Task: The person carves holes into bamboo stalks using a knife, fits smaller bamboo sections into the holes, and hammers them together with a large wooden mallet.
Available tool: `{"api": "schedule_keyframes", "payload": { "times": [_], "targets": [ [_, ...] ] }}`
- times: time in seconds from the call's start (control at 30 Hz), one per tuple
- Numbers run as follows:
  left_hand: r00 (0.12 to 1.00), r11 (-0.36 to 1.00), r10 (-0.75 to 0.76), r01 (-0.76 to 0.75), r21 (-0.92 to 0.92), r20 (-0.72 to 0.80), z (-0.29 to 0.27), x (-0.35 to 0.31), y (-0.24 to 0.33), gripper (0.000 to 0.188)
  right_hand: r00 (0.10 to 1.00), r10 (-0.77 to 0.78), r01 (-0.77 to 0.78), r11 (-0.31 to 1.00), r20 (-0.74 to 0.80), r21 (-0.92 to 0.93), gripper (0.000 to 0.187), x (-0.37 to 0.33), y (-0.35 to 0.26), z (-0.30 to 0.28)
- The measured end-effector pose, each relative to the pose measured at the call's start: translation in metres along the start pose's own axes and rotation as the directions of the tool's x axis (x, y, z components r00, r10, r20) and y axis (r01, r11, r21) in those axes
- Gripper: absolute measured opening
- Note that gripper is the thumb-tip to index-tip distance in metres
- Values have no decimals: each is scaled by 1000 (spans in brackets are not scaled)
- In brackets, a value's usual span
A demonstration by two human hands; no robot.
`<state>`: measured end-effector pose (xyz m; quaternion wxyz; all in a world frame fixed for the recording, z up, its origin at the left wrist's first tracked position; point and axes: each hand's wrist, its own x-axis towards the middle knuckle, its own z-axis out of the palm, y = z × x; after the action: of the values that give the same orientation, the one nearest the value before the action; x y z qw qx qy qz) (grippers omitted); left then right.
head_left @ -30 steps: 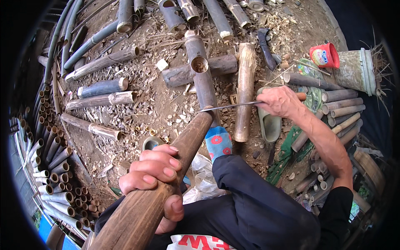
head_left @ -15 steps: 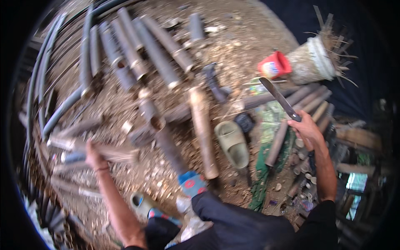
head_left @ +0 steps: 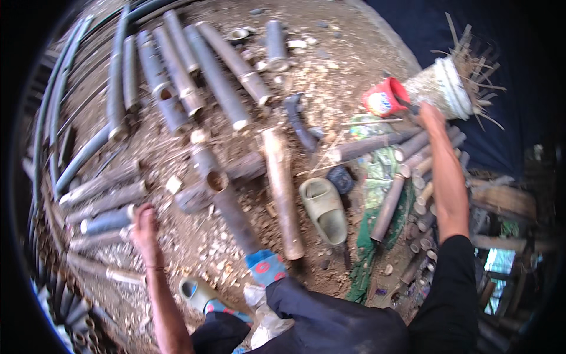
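Reaching down, the left hand [head_left: 143,221] touches a bamboo piece [head_left: 106,221] on the ground, grip unclear. The right hand [head_left: 433,121] stretches toward a red tub [head_left: 384,98], its state unclear. Between them lie a log [head_left: 282,189] and a sandal [head_left: 324,209].

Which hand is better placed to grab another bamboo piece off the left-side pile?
Left. The left hand is already down at the bamboo pieces on the ground, fingers on or nearly on them. The right hand is far off by the red cup.
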<state>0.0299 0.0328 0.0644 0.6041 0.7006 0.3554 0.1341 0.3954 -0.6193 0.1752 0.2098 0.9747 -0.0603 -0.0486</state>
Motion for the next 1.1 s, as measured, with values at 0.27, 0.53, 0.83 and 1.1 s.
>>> {"api": "schedule_keyframes", "payload": {
  "times": [0.27,0.53,0.83,1.1],
  "targets": [
    [658,992,-46,118,-43,751,126,-147,63,47,984,82,123,332,-159,935,47,-235,-37,-9],
    [703,909,29,277,-311,711,187,-203,113,47,861,-63,480,-227,-504,847,87,-410,-213,-41],
    [930,921,75,73,-384,359,61,-86,88,27,975,-221,100,419,-5,902,93,-359,-272,53],
    [897,894,76,-254,368,435,-34,-22,35,19,906,-277,-163,468,320,868,75,-345,-296,106]
  ]
}}
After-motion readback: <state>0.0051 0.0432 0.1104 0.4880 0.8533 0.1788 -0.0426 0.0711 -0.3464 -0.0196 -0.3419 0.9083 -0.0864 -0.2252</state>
